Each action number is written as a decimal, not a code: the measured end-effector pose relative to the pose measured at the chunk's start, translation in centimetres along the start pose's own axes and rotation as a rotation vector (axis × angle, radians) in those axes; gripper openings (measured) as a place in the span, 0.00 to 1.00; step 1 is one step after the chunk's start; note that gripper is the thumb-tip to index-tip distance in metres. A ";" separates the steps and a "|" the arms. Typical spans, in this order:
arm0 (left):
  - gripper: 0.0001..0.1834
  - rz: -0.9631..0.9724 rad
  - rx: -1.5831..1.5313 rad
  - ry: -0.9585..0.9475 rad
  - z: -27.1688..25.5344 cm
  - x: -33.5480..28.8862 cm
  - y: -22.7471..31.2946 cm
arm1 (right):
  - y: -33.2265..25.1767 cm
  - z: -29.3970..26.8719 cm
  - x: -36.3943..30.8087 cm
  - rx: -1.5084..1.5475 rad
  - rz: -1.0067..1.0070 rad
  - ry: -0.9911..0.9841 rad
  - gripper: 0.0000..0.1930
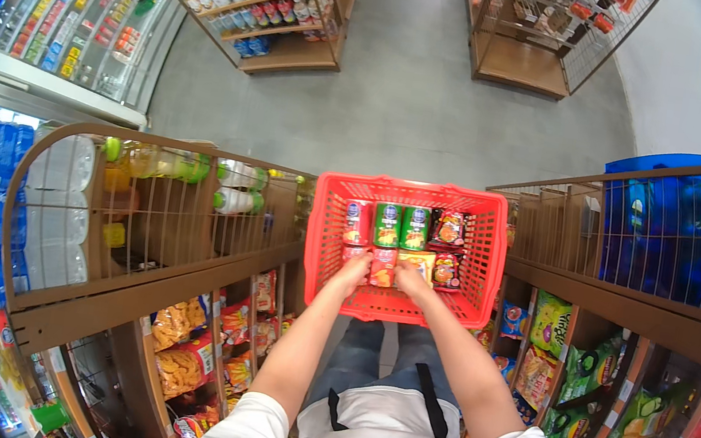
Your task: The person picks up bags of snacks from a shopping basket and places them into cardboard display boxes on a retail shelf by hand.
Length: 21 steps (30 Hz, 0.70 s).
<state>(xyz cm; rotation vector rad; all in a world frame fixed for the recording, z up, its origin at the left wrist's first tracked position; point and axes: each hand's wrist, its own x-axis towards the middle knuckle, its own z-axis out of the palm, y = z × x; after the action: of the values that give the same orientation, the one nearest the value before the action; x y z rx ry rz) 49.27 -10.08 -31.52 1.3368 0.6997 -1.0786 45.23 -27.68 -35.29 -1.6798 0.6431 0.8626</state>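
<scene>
Your red basket (414, 186) sits in the middle of the frame, with a brown shelf on the left (154, 278) and a brown shelf on the right (625, 307) close by its sides. Bags of snacks (185, 366) fill the lower left, and more chip bags (594, 370) fill the lower right. Big blue packs (670, 237) stand at the right edge. A stand of drinks (293, 57) is in the upper left, and one more stand (520, 64) is in the upper right, with grey floor (402, 110) between them.

In the basket you have two green cans (387, 224), one red can (357, 223) beside them, one pink-red can (383, 270) in the lower row, one yellow packet (423, 263), and dark packets (450, 228) in two spots on the right. Your hands hide some of the lower row.

Both your arms reach up from the bottom and lean in over the near rim. Your left hand (352, 275) is by the pink-red can's left side, and your right hand (413, 282) is between it and the yellow packet. I can't tell if either hand is holding anything
</scene>
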 end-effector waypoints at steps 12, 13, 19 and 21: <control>0.21 -0.077 0.112 -0.097 0.1 1.6 -2.0 | 0.1 0.7 0.1 -0.042 -0.059 -0.025 0.19; 0.21 -0.059 0.152 -0.082 0.2 1.2 -1.7 | -0.1 0.6 0.0 -0.083 -0.049 -0.014 0.20; 0.19 0.113 0.207 -0.070 -0.9 -0.5 -1.4 | -1.5 0.0 -2.5 -0.146 -0.122 0.078 0.21; 0.19 0.161 0.150 -0.029 -0.3 -1.1 -1.5 | -3.3 -0.6 -4.6 -0.073 -0.099 0.059 0.18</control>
<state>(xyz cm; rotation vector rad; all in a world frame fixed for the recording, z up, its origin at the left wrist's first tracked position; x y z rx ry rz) 47.50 -9.38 -31.19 1.4768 0.4884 -1.0341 45.18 -27.39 -29.58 -1.7935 0.5691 0.7761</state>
